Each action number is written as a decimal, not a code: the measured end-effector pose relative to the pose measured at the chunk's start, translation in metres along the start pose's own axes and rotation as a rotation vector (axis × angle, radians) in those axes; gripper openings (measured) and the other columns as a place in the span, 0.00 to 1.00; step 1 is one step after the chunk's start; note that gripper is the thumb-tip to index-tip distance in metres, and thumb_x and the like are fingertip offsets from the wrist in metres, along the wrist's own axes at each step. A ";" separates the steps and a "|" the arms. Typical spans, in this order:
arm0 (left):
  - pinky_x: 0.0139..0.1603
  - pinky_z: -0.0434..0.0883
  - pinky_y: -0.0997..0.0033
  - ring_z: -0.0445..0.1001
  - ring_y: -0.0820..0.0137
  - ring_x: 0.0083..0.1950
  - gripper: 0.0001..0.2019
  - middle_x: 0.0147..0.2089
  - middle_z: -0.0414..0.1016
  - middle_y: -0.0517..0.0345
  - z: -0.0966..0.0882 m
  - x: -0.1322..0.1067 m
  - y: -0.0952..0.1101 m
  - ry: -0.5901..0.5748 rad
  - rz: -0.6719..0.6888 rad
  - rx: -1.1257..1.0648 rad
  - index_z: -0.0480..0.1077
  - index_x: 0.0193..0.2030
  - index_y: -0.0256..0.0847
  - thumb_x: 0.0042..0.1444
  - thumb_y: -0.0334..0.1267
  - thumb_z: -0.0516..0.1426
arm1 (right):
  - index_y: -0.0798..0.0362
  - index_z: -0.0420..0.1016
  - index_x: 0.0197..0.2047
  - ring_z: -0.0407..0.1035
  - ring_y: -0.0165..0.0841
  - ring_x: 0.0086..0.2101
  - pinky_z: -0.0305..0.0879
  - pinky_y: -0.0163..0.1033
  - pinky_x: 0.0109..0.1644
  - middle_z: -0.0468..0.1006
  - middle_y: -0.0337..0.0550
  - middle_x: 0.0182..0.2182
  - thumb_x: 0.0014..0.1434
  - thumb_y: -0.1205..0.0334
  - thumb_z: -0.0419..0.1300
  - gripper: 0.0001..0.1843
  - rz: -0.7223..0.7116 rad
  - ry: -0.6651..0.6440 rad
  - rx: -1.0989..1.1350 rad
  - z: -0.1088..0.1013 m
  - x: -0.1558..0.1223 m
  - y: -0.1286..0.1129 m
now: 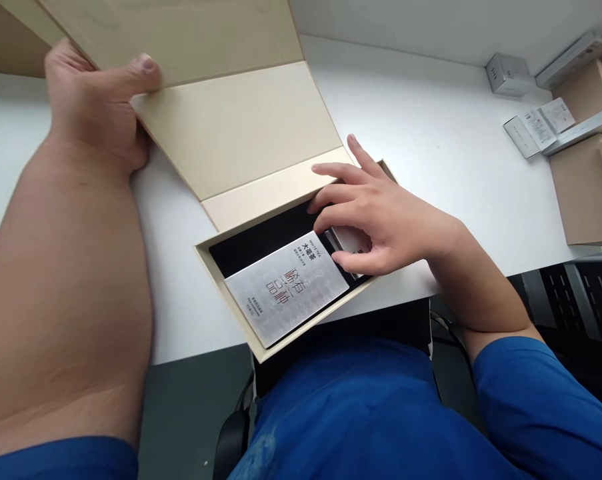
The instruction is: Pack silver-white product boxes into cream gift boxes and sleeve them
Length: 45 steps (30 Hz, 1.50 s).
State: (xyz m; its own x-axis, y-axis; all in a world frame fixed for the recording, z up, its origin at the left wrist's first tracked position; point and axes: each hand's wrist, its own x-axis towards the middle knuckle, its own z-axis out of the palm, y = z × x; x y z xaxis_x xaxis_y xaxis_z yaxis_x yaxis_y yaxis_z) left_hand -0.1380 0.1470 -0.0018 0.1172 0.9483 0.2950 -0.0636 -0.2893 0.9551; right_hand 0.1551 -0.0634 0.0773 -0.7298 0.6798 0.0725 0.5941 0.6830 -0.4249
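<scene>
My left hand (98,100) grips the raised, folding cream lid (251,127) of a gift box, thumb on its inner face. The box tray (225,293), with cream walls and a black lining, sits at the table's front edge. Inside lies a silver tea box (285,287) printed with "WHITE TEA" and Chinese characters. Over the tray's right end reaches my right hand (373,217), fingers spread, index finger and thumb by the silver box's upper right edge. Beneath that palm, a second silver box (348,239) is partly hidden.
Several small silver and white boxes (535,130) stand at the table's right, some against an open cardboard carton (581,193). The white table (411,113) meets a pale wall behind. A brown board or carton (11,40) shows at upper left. Black chair parts (233,440) lie below.
</scene>
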 end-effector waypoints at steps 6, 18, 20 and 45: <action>0.86 0.50 0.34 0.74 0.46 0.73 0.28 0.59 0.82 0.60 -0.007 0.006 -0.009 -0.034 0.016 -0.006 0.69 0.43 0.42 0.28 0.36 0.65 | 0.47 0.80 0.57 0.48 0.58 0.79 0.13 0.74 0.81 0.81 0.48 0.61 0.58 0.56 0.72 0.24 -0.006 -0.095 0.074 -0.006 -0.002 -0.002; 0.86 0.48 0.34 0.73 0.48 0.74 0.23 0.62 0.81 0.63 -0.008 0.000 -0.005 -0.066 0.043 0.091 0.72 0.39 0.40 0.33 0.42 0.68 | 0.47 0.75 0.56 0.48 0.57 0.79 0.10 0.73 0.79 0.79 0.44 0.58 0.57 0.49 0.74 0.27 0.017 -0.043 0.199 -0.005 -0.002 0.004; 0.86 0.50 0.37 0.74 0.51 0.73 0.20 0.63 0.81 0.65 -0.005 -0.006 -0.001 -0.068 0.052 0.103 0.74 0.41 0.39 0.39 0.40 0.68 | 0.47 0.76 0.55 0.51 0.57 0.78 0.10 0.73 0.80 0.79 0.44 0.57 0.57 0.41 0.74 0.30 0.010 -0.030 0.250 -0.005 -0.002 0.008; 0.83 0.32 0.29 0.71 0.57 0.75 0.11 0.63 0.82 0.60 -0.013 -0.003 -0.009 0.050 -0.057 0.084 0.71 0.46 0.27 0.56 0.20 0.56 | 0.43 0.89 0.44 0.52 0.53 0.78 0.16 0.70 0.81 0.79 0.38 0.64 0.61 0.32 0.71 0.23 -0.081 0.047 0.260 0.007 0.005 -0.008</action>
State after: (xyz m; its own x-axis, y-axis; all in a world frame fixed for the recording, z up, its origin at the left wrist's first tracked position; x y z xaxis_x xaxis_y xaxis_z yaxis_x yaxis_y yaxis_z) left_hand -0.1511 0.1487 -0.0113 0.0691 0.9681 0.2407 0.0250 -0.2429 0.9697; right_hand 0.1441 -0.0671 0.0744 -0.7511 0.6418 0.1549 0.4235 0.6484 -0.6327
